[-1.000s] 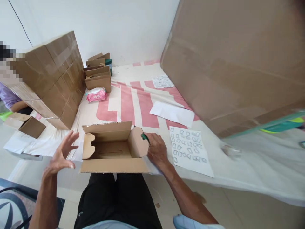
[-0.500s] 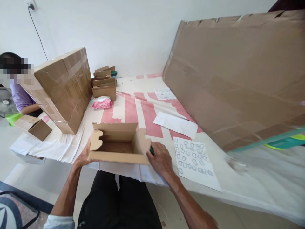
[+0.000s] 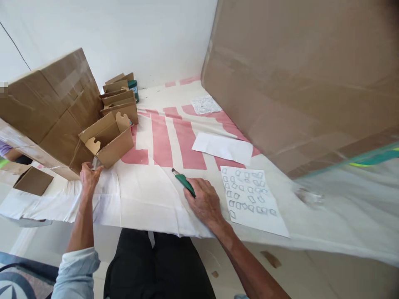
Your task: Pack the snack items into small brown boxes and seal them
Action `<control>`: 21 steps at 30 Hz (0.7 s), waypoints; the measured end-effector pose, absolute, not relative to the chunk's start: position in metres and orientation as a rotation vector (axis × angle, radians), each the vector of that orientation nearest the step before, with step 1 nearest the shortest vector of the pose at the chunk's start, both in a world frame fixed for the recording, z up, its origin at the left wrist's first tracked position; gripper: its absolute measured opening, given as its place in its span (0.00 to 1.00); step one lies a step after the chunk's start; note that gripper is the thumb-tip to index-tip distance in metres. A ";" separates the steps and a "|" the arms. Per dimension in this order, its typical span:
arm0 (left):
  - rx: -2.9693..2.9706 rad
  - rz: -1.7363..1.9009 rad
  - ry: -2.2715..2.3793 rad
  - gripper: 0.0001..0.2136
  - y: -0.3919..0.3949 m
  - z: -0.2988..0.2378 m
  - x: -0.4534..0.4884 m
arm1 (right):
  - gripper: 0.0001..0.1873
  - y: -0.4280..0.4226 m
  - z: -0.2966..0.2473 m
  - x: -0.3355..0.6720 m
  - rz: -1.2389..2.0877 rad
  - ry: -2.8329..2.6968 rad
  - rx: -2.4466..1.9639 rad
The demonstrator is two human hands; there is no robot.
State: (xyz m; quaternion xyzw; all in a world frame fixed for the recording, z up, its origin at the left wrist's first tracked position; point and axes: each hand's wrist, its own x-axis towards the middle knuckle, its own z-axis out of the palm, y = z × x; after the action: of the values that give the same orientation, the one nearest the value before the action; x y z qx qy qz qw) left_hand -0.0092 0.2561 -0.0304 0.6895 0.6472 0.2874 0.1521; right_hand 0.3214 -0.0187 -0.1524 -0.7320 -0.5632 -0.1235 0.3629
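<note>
An open cardboard box (image 3: 116,146) with notched end flaps stands slanted on the cloth-covered table, in front of a row of similar boxes. My left hand (image 3: 90,177) is closed at its near left corner, the fingertips partly blurred. A pale, see-through patch shows beside those fingers; I cannot make out what it is. My right hand (image 3: 204,201) rests on the table, wrapped round a green utility knife (image 3: 184,183) whose tip points away to the left. The pack of wipes is almost wholly hidden behind the box.
Taped cartons (image 3: 59,112) form a stack at left, near a small box (image 3: 33,181) and another person's arm (image 3: 12,154). Several open boxes (image 3: 120,99) and a green tub (image 3: 134,89) stand behind. Paper sheets (image 3: 254,201) lie right, before a large cardboard panel (image 3: 296,91).
My left hand has carried the open box away from me and to the left, beside the other boxes. My right hand has left the box and lies on the table with the knife.
</note>
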 end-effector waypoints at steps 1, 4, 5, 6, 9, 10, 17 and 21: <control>1.993 0.798 1.868 0.23 0.249 -0.035 -0.007 | 0.14 -0.019 -0.151 0.321 -0.308 -1.450 -1.893; 2.076 0.681 1.844 0.16 0.246 -0.038 0.008 | 0.15 -0.020 -0.148 0.322 -0.254 -1.444 -1.914; 2.101 0.648 1.840 0.16 0.251 -0.037 0.014 | 0.15 -0.020 -0.148 0.322 -0.227 -1.436 -1.922; 2.117 0.625 1.843 0.17 0.260 -0.034 0.020 | 0.15 -0.020 -0.147 0.322 -0.198 -1.426 -1.930; 2.134 0.613 1.830 0.19 0.290 -0.023 0.032 | 0.16 -0.020 -0.146 0.322 -0.118 -1.390 -1.961; 2.148 0.606 1.798 0.18 0.300 -0.021 0.036 | 0.17 -0.019 -0.144 0.321 -0.099 -1.380 -1.969; 2.255 0.478 1.358 0.17 0.335 -0.028 0.080 | 0.19 -0.015 -0.133 0.323 -0.061 -1.406 -1.991; 2.260 0.489 1.203 0.19 0.351 -0.038 0.106 | 0.18 -0.014 -0.131 0.324 -0.071 -1.422 -1.994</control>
State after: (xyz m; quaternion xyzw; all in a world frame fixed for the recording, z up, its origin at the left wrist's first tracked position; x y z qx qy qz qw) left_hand 0.1064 0.3506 -0.0382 0.8362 0.4452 0.1808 0.2644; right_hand 0.3238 -0.0137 -0.1309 -0.7657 -0.5462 -0.0274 0.3387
